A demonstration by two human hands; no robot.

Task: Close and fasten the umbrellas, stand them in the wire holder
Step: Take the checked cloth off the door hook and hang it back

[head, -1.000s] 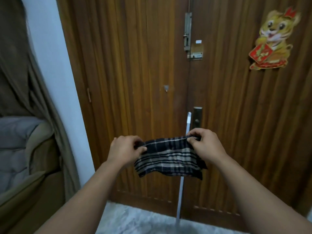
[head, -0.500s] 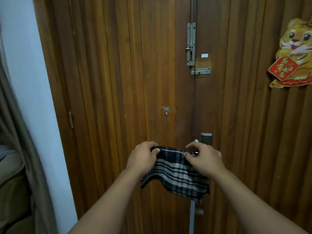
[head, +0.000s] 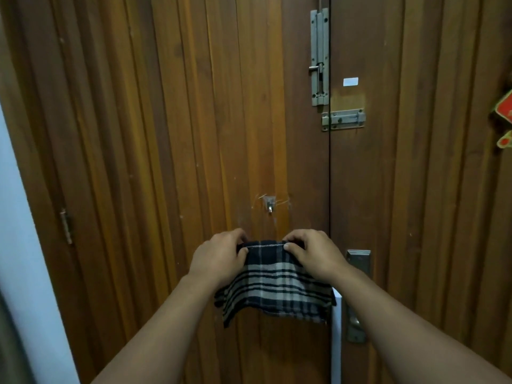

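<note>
I hold a dark plaid cloth (head: 277,289) with black and grey stripes in front of a wooden door. My left hand (head: 219,259) pinches its top edge on the left and my right hand (head: 313,256) pinches the top edge on the right. The cloth hangs down between my wrists, just below a small metal hook (head: 270,206) on the door. No umbrella and no wire holder is in view.
The brown double door (head: 194,134) fills the view, with a vertical bolt (head: 320,56), a horizontal latch (head: 343,119) and a handle plate (head: 357,295). A white pole (head: 336,336) stands below the cloth. A white wall (head: 16,245) borders the left side.
The view has risen and closed in on the door; the sofa and floor have dropped out of sight. My hands have drawn closer together on the cloth's top edge and lifted it toward the hook.
</note>
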